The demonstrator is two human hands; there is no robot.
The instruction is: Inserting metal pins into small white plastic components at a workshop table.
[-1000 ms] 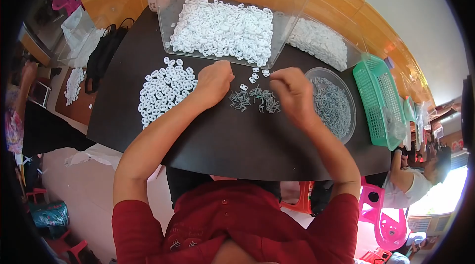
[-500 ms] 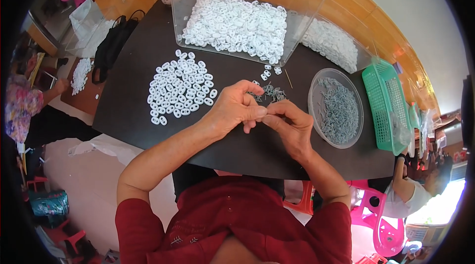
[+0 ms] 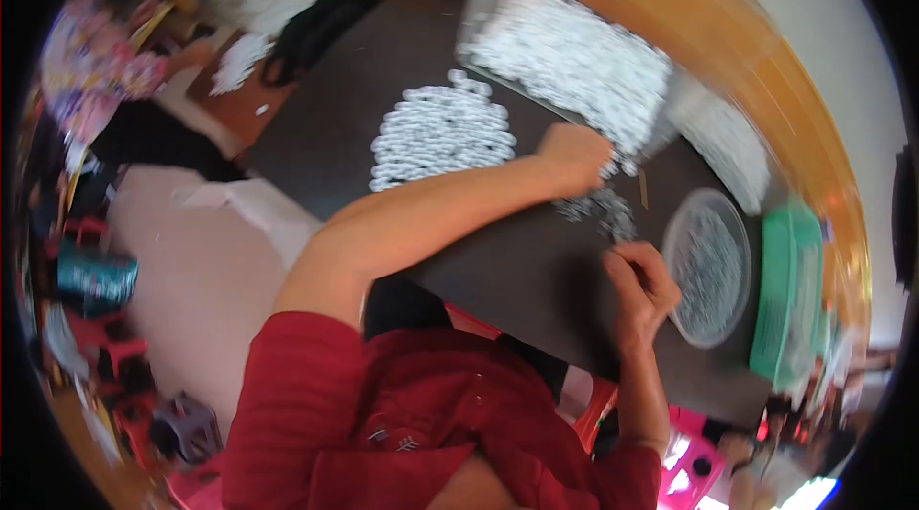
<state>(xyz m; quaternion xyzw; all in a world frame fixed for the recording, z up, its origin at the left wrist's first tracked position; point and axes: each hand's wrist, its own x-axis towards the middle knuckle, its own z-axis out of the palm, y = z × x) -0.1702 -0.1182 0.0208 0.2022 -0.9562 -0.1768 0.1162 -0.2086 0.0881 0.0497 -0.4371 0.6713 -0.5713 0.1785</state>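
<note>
The picture is motion-blurred and tilted. My left hand point(image 3: 576, 152) is stretched out over the dark table point(image 3: 507, 271), its curled fingers at a few loose white pieces beside the clear tray of white rings point(image 3: 574, 60). A spread pile of white rings point(image 3: 440, 132) lies to its left. My right hand point(image 3: 641, 285) hangs lower, fingers curled, just below a small heap of grey metal parts point(image 3: 598, 209) and beside a round clear bowl point(image 3: 668, 261) filled with the same grey parts. The blur hides whether either hand holds anything.
A green basket point(image 3: 790, 290) stands right of the bowl. Another clear container of white pieces point(image 3: 718, 137) sits at the far right, against an orange edge. A black bag point(image 3: 316, 32) lies at the table's left end. A person in patterned clothes point(image 3: 86, 70) sits far left; red stools point(image 3: 105, 357) are below.
My hands were together over the grey heap; now they are apart. The left hand has reached out to the tray's edge and the right has drawn back beside the bowl. The view swung.
</note>
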